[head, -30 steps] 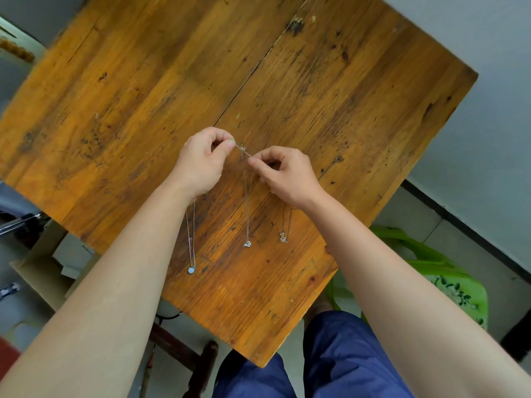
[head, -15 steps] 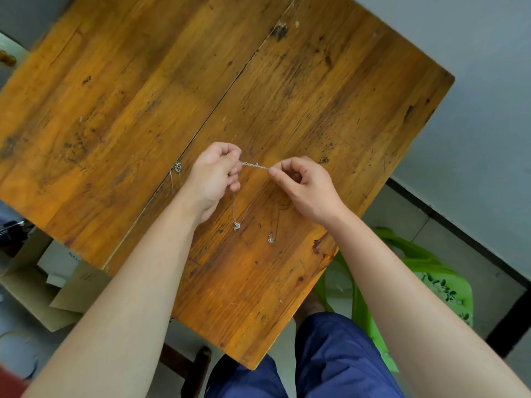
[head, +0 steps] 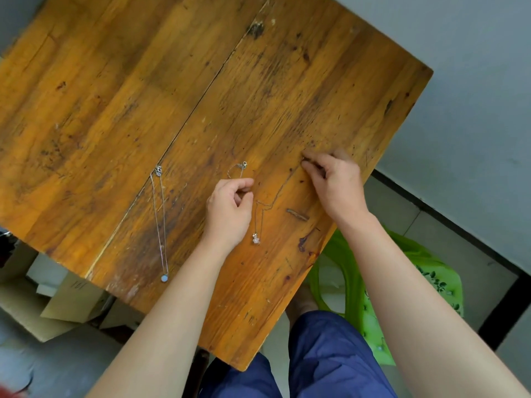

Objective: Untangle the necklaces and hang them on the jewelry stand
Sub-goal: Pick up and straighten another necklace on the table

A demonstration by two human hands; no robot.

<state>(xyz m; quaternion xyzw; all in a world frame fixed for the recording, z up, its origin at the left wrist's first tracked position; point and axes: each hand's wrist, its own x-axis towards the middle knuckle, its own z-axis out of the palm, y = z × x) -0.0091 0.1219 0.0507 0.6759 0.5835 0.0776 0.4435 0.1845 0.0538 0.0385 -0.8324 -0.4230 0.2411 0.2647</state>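
Three thin silver necklaces are on the wooden table [head: 201,81]. One with a round blue pendant [head: 164,278] lies stretched out by itself at the left. My left hand [head: 230,208] is curled, fingertips pinched at a second chain whose clasp end [head: 244,164] loops just above the fingers; the rest of that chain is hidden by the hand. My right hand [head: 333,179] pinches the end of a third chain against the table. That chain runs down-left to a silver pendant [head: 255,238] lying between my hands. No jewelry stand is in view.
The table's right edge runs just past my right hand, and its near corner is above my blue trousers [head: 330,363]. A green plastic stool [head: 408,285] stands at the right on the floor. Cardboard boxes [head: 57,300] sit under the table's left edge.
The blue-pendant necklace now lies apart at the left. My hands have moved apart. The right hand has drawn one chain toward the table's right edge, and the pendants rest on the wood.
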